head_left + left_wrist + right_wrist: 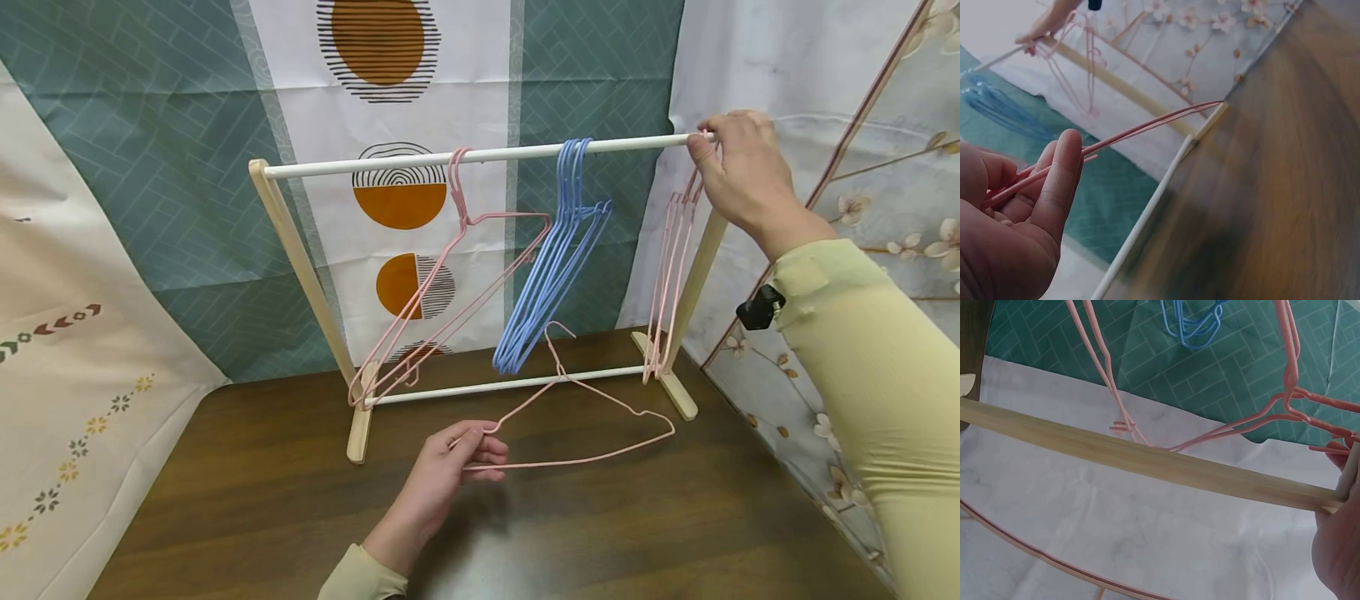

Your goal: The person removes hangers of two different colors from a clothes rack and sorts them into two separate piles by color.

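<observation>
My left hand [457, 454] pinches one lower corner of a pink wire clothes hanger [585, 461], held out in front of the rack with its hook upward. In the left wrist view, thin pink wires [1147, 122] run out past the fingers. My right hand [750, 171] is at the right end of the white top rod [637, 144], thumb and fingers closed around the hooks of pink hangers [678, 258]. Those hangers dangle beside the wooden post; in the right wrist view, their wires [1244, 422] pass behind the post [1147, 464], and the hand shows only partly.
Blue hangers [558, 258] hang bunched mid-rod. Further left, pink hangers [442, 267] hang wide. The rack's left wooden post [303, 267] and lower white rod [480, 388] stand on a dark wooden table [262, 492]. Patterned cloths [195, 167] surround it.
</observation>
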The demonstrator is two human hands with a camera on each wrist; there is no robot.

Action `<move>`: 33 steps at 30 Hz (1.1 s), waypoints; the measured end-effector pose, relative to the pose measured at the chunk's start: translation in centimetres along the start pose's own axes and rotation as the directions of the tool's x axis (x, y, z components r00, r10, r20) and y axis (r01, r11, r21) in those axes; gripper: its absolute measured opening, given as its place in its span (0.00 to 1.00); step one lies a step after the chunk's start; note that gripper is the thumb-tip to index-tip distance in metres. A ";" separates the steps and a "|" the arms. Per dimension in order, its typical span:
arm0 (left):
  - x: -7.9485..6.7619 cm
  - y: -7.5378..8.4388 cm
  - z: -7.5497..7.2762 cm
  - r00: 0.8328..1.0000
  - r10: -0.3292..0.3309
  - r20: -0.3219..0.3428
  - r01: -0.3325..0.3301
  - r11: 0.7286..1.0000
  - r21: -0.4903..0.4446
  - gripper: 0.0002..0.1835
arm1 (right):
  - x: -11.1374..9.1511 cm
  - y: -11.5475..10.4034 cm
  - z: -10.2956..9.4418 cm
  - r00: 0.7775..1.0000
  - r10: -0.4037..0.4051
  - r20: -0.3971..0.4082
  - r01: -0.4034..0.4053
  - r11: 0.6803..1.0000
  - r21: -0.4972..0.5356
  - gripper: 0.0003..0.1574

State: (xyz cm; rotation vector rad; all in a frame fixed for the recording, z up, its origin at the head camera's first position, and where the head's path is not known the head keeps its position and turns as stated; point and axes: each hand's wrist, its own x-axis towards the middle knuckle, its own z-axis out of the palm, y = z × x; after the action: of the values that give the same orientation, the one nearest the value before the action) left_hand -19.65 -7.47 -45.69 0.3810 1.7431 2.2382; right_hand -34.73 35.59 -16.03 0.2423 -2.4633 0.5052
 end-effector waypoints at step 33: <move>2.9 -5.5 8.7 0.996 -0.094 0.000 0.094 0.994 -0.049 0.14 | 0.1 0.0 0.3 1.000 0.021 0.002 -0.021 1.000 -0.005 0.40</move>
State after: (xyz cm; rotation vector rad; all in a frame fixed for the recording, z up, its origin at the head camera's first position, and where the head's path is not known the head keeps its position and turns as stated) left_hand -18.81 2.76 -48.82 0.2797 1.6677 2.2108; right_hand -34.93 35.45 -16.18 0.2155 -2.4715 0.5079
